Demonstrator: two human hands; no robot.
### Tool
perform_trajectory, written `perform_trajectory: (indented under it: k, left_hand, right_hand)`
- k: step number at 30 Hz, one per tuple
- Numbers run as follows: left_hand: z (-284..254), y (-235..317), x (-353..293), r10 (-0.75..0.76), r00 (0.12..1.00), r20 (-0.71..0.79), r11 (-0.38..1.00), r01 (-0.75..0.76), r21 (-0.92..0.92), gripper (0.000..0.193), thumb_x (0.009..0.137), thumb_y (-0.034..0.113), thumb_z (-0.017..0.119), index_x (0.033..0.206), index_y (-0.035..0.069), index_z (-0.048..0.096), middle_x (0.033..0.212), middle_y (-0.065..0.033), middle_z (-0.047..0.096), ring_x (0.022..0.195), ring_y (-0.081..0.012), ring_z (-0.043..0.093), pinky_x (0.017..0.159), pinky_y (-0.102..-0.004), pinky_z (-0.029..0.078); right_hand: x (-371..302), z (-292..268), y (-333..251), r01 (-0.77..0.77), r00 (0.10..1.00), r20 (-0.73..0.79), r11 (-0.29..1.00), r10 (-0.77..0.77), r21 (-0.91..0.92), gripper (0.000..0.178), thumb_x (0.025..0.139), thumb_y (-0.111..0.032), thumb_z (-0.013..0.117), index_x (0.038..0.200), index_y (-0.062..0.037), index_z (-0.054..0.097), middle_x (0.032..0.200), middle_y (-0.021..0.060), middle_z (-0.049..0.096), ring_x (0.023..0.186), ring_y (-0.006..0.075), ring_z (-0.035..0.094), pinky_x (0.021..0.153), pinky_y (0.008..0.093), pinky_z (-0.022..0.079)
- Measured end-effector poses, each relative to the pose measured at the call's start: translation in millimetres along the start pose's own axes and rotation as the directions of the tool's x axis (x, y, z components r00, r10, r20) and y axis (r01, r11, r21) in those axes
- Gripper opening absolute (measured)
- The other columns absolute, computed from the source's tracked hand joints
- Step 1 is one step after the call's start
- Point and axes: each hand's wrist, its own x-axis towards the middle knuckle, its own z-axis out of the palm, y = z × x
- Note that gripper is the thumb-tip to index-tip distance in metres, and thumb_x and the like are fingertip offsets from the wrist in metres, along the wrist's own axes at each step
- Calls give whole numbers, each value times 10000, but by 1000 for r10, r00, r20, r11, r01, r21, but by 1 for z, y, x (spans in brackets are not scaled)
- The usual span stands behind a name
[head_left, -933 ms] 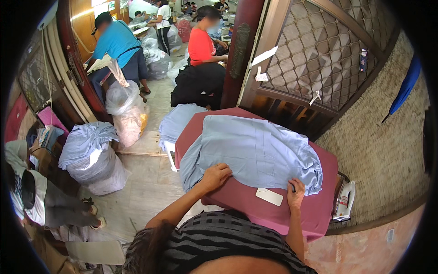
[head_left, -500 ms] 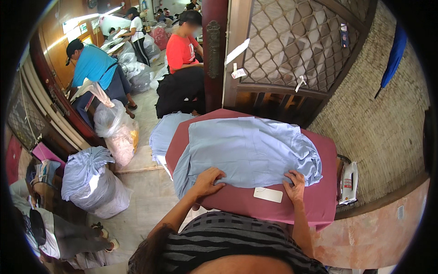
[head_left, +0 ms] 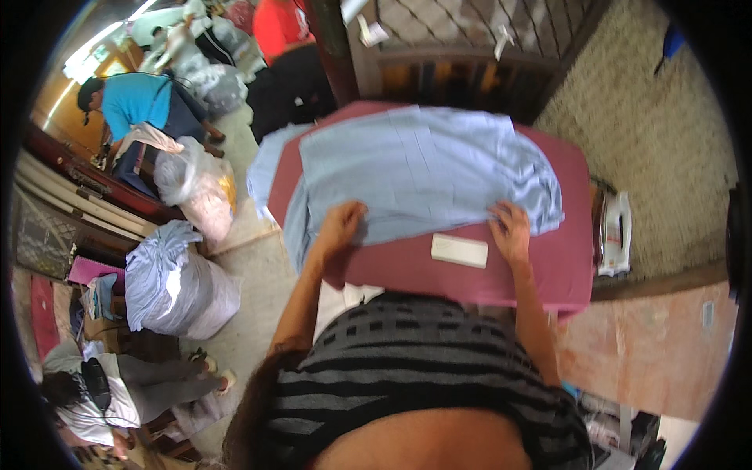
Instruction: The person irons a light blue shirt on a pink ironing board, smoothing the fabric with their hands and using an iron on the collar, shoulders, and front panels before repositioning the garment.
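Observation:
A light blue shirt (head_left: 407, 168) lies spread across a padded table with a maroon cover (head_left: 376, 270), its right end bunched and its left end draping over the table's side. My left hand (head_left: 342, 225) is at the near left edge of the shirt, fingers bent and closed on the cloth. Along the same near edge, farther right, my right hand (head_left: 509, 229) has its fingers curled onto the fabric. A white rectangular card (head_left: 459, 251) rests on the maroon cover between the two hands, just below the shirt's edge.
An iron (head_left: 616, 233) stands off the table's right end. More blue cloth (head_left: 265, 168) is stacked beyond the left side. Stuffed bags (head_left: 184, 286) stand on the floor at left. A metal lattice door (head_left: 478, 31) is behind the table. Several people work at the far left; another is lower left.
The view has tilted downward, so table and shirt sit higher in the picture. Both hands stay at the shirt's near edge, with little visible shift of the cloth.

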Motion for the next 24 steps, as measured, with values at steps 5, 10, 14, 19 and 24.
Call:
perform_trajectory:
  k: [5, 10, 14, 19, 24]
  left_hand:
    - [4, 35, 33, 178, 949, -259, 984, -173, 43, 150, 913, -55, 515, 1001, 21, 609, 845, -163, 642, 797, -266, 647, 724, -320, 495]
    - [-23, 57, 51, 524, 844, -115, 803, -445, 396, 305, 787, -113, 540, 1015, 63, 641, 949, -115, 644, 831, -305, 662, 748, -349, 525]
    - [-16, 61, 52, 476, 873, -107, 705, -305, 641, 411, 742, -103, 544, 1073, 107, 668, 1073, -89, 635, 947, -319, 647, 808, -398, 531]
    - [-32, 30, 27, 413, 904, -112, 614, -185, 767, 439, 739, -101, 536, 1087, 130, 671, 1095, -79, 622, 1004, -315, 617, 830, -410, 523]
    - [-79, -4, 2, 349, 935, -64, 672, -201, 713, 391, 699, -123, 541, 986, 109, 667, 1015, -85, 632, 954, -322, 622, 791, -398, 520]
  right_hand:
    - [3, 4, 12, 31, 999, 25, 999, -30, -35, 283, 803, -205, 716, 1081, -151, 723, 1157, 119, 645, 1073, 365, 580, 911, 455, 472]
    - [14, 2, 0, 37, 999, 28, 999, -38, 19, 212, 816, -180, 713, 1014, -105, 722, 1071, 88, 673, 950, 326, 628, 865, 436, 493]
    - [22, -2, 20, 79, 997, 18, 997, -80, 4, 196, 809, -67, 644, 994, -89, 704, 1049, 100, 675, 954, 327, 630, 852, 434, 511]
    - [43, -41, 50, 68, 997, -35, 995, -71, -76, 258, 789, 15, 584, 1010, -81, 675, 1002, 123, 682, 967, 341, 640, 866, 429, 517]
    - [89, -88, 70, -95, 991, -98, 995, 93, -15, 176, 838, 3, 566, 981, -70, 637, 996, 126, 681, 946, 332, 652, 835, 397, 521]
